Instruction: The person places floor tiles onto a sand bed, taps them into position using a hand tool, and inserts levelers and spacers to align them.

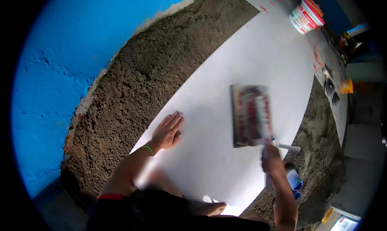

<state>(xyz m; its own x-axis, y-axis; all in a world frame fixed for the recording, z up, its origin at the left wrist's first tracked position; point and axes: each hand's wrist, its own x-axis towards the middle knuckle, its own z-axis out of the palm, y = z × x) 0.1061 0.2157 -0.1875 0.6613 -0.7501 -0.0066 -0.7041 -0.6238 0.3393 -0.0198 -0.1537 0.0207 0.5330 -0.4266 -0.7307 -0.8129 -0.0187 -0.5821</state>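
Tile [217,162] lies over the mortar [137,74], beneath your left hand [166,132], which rests flat on it, gripping nothing. Your right hand [273,160], near the tile's right edge, is clamped on a blurred tool [264,120].

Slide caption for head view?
Left grip open on a white tile, right grip around a motion-blurred rectangular-headed tool, rough mortar alongside.

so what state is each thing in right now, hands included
large white tile: lying flat
rectangular-headed hand tool: held, motion-blurred, contact with tile unclear
left hand: palm down on tile
right hand: closed around tool
mortar: rough, uncovered beside tile
red-and-white bucket: upright, contents not visible
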